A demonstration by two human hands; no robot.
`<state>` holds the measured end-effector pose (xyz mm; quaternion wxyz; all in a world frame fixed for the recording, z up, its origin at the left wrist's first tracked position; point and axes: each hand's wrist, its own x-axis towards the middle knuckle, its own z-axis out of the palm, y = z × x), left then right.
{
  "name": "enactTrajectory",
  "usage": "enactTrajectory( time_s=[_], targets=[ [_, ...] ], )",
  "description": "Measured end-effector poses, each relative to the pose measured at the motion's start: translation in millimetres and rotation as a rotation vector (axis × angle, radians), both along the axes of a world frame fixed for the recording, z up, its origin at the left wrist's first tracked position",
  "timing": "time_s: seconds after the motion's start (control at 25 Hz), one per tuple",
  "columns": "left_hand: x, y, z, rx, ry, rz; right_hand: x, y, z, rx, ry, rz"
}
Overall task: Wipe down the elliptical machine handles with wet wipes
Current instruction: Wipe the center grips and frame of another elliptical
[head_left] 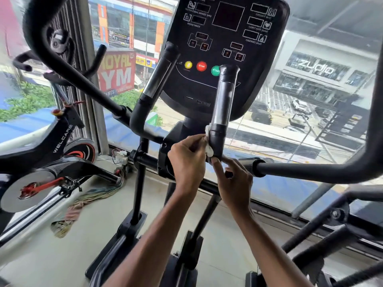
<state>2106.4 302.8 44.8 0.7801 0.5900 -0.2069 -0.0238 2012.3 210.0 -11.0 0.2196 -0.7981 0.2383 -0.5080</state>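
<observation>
Console [228,48]: black display panel with yellow, red and green buttons along its lower part, taken as the reference for all positions below
Right grip handle [224,100]: upright black tube with a shiny sensor band, directly in front of the console's lower right part
Wet wipe [209,151]: white, crumpled, pressed against the left side of the right grip handle's base, below the console
Left hand [187,160]: below the console, fingers curled round the wet wipe and holding it against the handle base
Right hand [234,181]: below the console and just right of the left hand; thumb tip rests on the bend under the handle; the other fingers are curled, and it cannot be told whether they close round the tube
Left grip handle [157,79]: matching tube at the console's left edge, untouched
Swing arms: one long black bar [72,69] runs up to the left of the console, one [310,172] lies low to its right
Spin bike [41,154]: well to the left of the console, by the window
Cloth [68,216]: striped, on the floor below and left of the console
</observation>
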Motion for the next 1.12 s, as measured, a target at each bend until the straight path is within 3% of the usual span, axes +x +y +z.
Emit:
enactTrajectory(
  time_s=[0.2,0.36,0.52,0.68,0.92,1.12],
  targets=[
    [11,-16,28,-0.12,0.066,-0.012,-1,-4,-1,-0.032,-0.041,0.018],
    [23,-27,35,-0.053,-0.014,-0.035,-2,-4,-2,-0.024,-0.014,0.009],
    [31,-20,12,-0.009,0.067,-0.26,-3,-4,0,-0.037,-0.014,0.014],
    [32,-32,40,-0.15,0.063,-0.096,-3,-5,1,-0.014,-0.01,0.026],
    [34,-27,51,-0.007,-0.161,-0.013,-5,-7,0,-0.02,-0.013,0.031],
    [54,-51,99,-0.073,-0.204,0.031,-4,-6,1,-0.033,-0.02,0.018]
  ],
)
